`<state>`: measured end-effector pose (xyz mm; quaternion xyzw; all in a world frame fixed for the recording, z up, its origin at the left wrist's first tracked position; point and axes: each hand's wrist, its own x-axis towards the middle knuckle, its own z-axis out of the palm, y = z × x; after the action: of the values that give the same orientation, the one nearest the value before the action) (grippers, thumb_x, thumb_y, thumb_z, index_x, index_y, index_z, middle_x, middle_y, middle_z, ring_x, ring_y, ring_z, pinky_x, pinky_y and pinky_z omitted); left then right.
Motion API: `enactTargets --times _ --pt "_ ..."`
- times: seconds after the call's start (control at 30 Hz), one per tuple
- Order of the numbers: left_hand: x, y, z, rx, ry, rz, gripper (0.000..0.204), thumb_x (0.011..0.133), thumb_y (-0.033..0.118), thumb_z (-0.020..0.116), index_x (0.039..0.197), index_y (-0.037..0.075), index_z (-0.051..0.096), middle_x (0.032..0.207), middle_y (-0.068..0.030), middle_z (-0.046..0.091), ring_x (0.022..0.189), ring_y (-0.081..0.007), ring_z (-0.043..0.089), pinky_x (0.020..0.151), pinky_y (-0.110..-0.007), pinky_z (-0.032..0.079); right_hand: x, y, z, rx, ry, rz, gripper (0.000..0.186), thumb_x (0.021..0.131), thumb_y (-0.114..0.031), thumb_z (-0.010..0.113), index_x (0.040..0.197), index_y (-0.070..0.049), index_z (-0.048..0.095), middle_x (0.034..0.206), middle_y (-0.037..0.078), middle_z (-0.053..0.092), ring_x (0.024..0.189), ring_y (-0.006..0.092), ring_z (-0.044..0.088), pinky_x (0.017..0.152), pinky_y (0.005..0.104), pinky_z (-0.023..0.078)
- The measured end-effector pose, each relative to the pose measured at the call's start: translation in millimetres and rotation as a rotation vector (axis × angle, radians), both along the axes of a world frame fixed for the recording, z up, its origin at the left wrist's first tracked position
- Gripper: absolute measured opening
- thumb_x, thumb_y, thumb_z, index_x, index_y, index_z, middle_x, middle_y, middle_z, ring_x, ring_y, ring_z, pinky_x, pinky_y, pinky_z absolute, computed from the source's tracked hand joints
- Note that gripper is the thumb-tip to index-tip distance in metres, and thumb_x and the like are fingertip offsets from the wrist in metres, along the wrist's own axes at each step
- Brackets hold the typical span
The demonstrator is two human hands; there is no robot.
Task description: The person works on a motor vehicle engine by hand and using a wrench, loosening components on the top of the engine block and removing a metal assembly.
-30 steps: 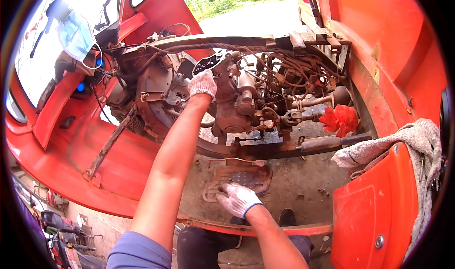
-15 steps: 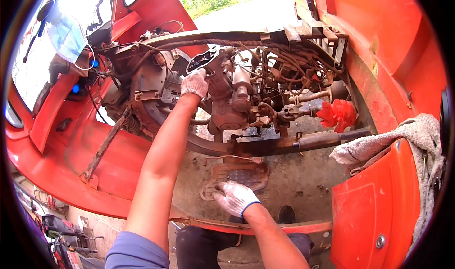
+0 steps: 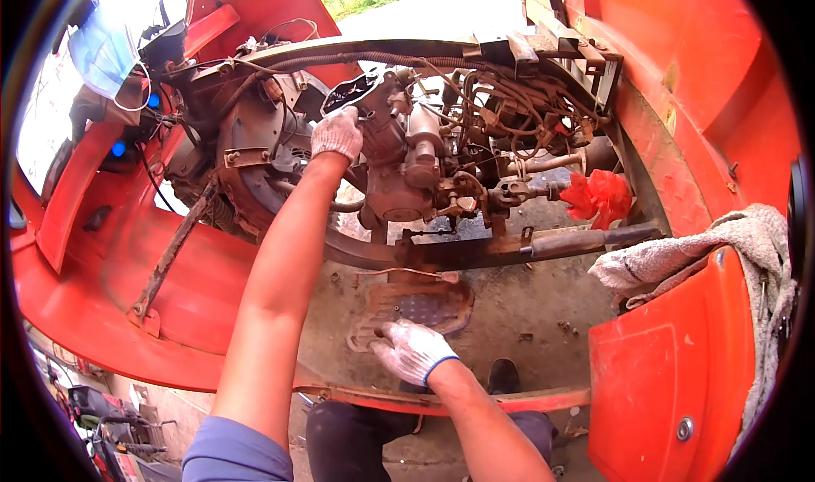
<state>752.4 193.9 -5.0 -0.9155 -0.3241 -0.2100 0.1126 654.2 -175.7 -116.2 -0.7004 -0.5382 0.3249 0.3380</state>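
Observation:
My left hand (image 3: 338, 134), in a white knit glove, reaches out to a brown, dirt-caked engine (image 3: 399, 172). Its curled fingers rest at the near edge of the engine's uncovered top (image 3: 346, 92), where a pale rim surrounds a dark inside. The fingertips are partly hidden against the metal. Lower down, my right hand (image 3: 413, 350), in a matching glove with a blue cuff, hovers over a rusty, ridged metal pedal plate (image 3: 435, 305). Its fingers bend inward, and what they hold, if anything, is hidden.
A dark frame rail (image 3: 475, 260) runs beneath the engine. Cables (image 3: 531, 113) and a shaft lead right to a red plastic bag (image 3: 597, 198). A grey towel (image 3: 679, 249) drapes over a red panel (image 3: 675, 346). At upper left hangs a blue face mask (image 3: 103, 53).
The whole view has shifted slightly, so the vehicle appears a little further left and up. Both hands keep nearly the same places relative to the engine and plate.

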Motion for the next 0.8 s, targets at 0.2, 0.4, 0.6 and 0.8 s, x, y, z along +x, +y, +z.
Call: enactTargets --times 0.2,0.4,0.6,0.8 --pt "2.2 -5.2 3.8 0.033 0.015 0.073 0.024 0.096 0.026 0.061 0.109 0.009 0.071 0.11 -0.0204 0.075 0.104 -0.0429 0.072 0.092 -0.053 0.057 0.8 1.1 -4.1 0.02 0.019 -0.008 0.043 0.101 -0.043 0.053 0.122 -0.01 0.072 0.117 0.025 0.072 0.113 0.0428 0.068 0.1 0.0509 0.054" --pt "1.1 0.2 2.6 -0.038 -0.022 0.042 0.028 0.096 0.029 0.065 0.112 0.008 0.07 0.111 -0.0231 0.074 0.107 -0.0436 0.071 0.093 -0.053 0.056 -1.5 -1.1 2.2 -0.022 0.0 0.0 0.045 0.101 -0.044 0.054 0.123 -0.009 0.072 0.118 0.025 0.072 0.115 0.0418 0.068 0.101 0.0502 0.054" --pt "6.1 -7.8 4.5 -0.006 0.015 0.155 0.026 0.098 0.022 0.054 0.111 0.007 0.071 0.113 -0.0209 0.076 0.107 -0.041 0.073 0.094 -0.052 0.057 0.5 2.9 -7.4 -0.033 0.007 0.004 0.046 0.101 -0.044 0.054 0.127 -0.009 0.07 0.122 0.025 0.07 0.116 0.0412 0.067 0.102 0.0496 0.053" --pt "-2.1 -8.5 6.6 -0.04 -0.003 0.029 0.024 0.097 0.023 0.058 0.11 0.006 0.07 0.111 -0.0215 0.075 0.107 -0.0413 0.072 0.093 -0.052 0.057 -2.2 1.2 -4.0 -0.023 0.003 0.022 0.045 0.101 -0.043 0.054 0.127 -0.01 0.07 0.12 0.025 0.071 0.115 0.0416 0.068 0.102 0.0499 0.053"
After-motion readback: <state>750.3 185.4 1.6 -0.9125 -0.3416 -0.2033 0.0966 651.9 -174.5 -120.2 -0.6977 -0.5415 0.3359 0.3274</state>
